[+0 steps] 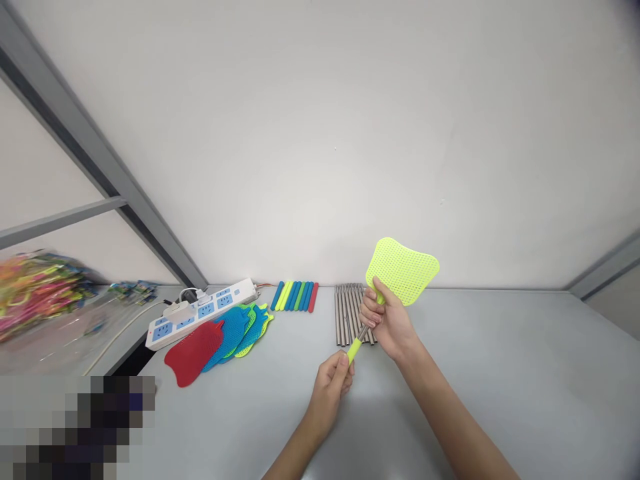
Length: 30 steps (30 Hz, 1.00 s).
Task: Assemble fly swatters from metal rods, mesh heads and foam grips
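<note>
A yellow-green fly swatter (pixel 404 268) is held up slantwise over the table, its perforated head to the upper right. My right hand (pixel 387 315) is closed round the neck below the head, thumb along it. Lower down, my left hand (pixel 333 381) grips the yellow-green handle sleeve (pixel 353 351), hiding its lower end. A short stretch of metal rod shows between the hands. Behind my right hand lies a row of metal rods (pixel 345 315), partly covered by it. To their left, several coloured handle sleeves (pixel 295 297) lie side by side.
Loose swatter heads (pixel 195 353) in red, blue and green lie fanned at the left, against a white power strip (pixel 220 307) with plugs and cable. A clear bag of colourful items (pixel 45 293) is at far left. The wall (pixel 320 147) rises behind the table (pixel 475 360).
</note>
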### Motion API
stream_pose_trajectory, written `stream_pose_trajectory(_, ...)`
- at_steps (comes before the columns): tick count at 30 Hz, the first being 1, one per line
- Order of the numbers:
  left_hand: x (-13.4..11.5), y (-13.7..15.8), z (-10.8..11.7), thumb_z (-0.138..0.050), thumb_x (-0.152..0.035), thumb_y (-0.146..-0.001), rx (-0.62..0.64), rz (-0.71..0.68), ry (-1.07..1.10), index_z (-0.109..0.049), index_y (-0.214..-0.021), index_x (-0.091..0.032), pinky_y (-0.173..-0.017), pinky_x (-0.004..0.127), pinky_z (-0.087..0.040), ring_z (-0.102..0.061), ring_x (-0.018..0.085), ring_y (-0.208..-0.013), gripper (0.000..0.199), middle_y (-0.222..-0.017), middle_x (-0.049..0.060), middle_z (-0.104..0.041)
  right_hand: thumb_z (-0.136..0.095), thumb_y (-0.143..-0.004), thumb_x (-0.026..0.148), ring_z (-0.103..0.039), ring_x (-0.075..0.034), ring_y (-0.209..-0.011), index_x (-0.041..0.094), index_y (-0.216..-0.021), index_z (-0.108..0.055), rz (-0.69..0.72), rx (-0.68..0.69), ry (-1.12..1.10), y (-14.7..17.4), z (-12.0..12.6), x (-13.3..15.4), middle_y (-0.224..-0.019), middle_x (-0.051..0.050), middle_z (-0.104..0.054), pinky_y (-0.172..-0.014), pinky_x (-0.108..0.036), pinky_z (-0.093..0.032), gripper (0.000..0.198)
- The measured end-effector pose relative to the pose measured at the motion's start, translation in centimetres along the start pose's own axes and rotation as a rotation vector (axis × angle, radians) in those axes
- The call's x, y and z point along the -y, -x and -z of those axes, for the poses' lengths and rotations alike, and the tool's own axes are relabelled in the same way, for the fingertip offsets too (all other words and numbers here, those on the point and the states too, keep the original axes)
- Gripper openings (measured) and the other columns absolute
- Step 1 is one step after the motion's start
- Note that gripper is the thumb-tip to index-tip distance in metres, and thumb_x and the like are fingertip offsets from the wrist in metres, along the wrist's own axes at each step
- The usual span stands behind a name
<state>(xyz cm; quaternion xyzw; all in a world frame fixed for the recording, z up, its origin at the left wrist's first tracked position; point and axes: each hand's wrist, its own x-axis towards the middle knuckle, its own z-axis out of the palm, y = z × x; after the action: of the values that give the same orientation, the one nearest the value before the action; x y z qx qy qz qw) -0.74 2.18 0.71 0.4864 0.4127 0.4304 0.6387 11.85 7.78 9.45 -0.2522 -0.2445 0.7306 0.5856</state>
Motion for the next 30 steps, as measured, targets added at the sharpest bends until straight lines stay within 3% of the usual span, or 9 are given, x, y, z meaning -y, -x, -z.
stream_pose_trajectory(4,0.5,0.2,0.3,-0.041,-0.043,-0.078,0.021,-0.049,0.113,-0.035,-0.054,-0.016,-0.040,0.021,-0.012,-0.016,0.004,-0.040,0.036,-0.046,-0.007,-0.023,-0.044,-0.078,0.041,-0.010,-0.005,-0.037,0.018,-0.054,-0.030,0.033,0.073,0.040,1.2,-1.5,-0.5,-0.044,0.009,-0.014,-0.036,-0.020,-0.013,0.035)
stream_pose_trajectory(10,1.7,0.6,0.9,-0.042,-0.038,-0.079,-0.075,-0.136,0.226,-0.033,-0.047,-0.016,-0.040,0.022,-0.011,-0.017,0.004,-0.037,0.040,-0.040,-0.007,-0.021,-0.037,-0.082,0.040,-0.010,-0.006,-0.038,0.019,-0.054,-0.024,0.055,0.145,0.128,2.0,-2.5,-1.6,-0.043,0.008,-0.013,-0.039,-0.022,-0.012,0.038)
stream_pose_trajectory(30,0.3,0.7,0.8,-0.044,-0.040,-0.078,0.040,0.132,0.472,-0.033,-0.049,-0.015,-0.035,0.017,-0.009,-0.010,0.001,-0.033,0.040,-0.038,-0.010,-0.015,-0.042,-0.078,0.043,-0.007,-0.005,-0.036,0.019,-0.053,-0.022,0.055,0.073,0.105,0.7,-1.4,-2.8,-0.041,0.009,-0.010,-0.036,-0.021,-0.007,0.040)
